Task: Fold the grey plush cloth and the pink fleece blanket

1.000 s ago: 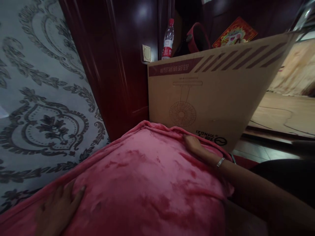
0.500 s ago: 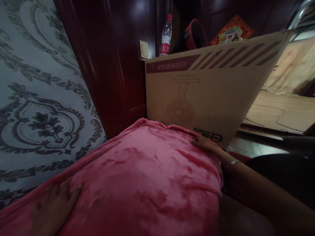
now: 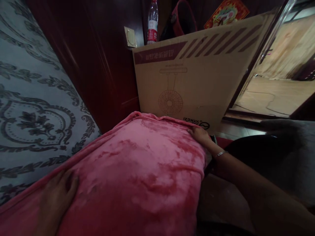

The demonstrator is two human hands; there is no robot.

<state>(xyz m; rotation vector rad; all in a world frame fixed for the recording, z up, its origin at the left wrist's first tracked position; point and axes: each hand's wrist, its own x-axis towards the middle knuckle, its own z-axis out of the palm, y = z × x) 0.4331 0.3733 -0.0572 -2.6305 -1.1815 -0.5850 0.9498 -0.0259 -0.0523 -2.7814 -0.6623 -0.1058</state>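
Note:
A pink plush blanket [image 3: 137,170] is spread over a raised surface in front of me, with soft creases and a rolled-looking far edge. On its near left part lies my left hand [image 3: 57,195], palm down, open, with the thumb apart from the fingers. My right hand [image 3: 200,135], wearing a silver bracelet [image 3: 221,153] at the wrist, rests on the blanket's far right corner. Its fingers lie over the cloth, and their tips are partly hard to see. Neither hand lifts the fabric.
A cardboard box [image 3: 192,85] with a printed fan stands just beyond the blanket. Behind it are a plastic bottle [image 3: 152,26] and a red decoration [image 3: 227,14]. Patterned wallpaper [image 3: 36,124] borders the left; a dark rounded object [image 3: 256,154] sits at right.
The view has shifted, so the box and blanket appear further left and higher. My right hand has drawn in slightly at the blanket's corner; my left hand stays flat in about the same place.

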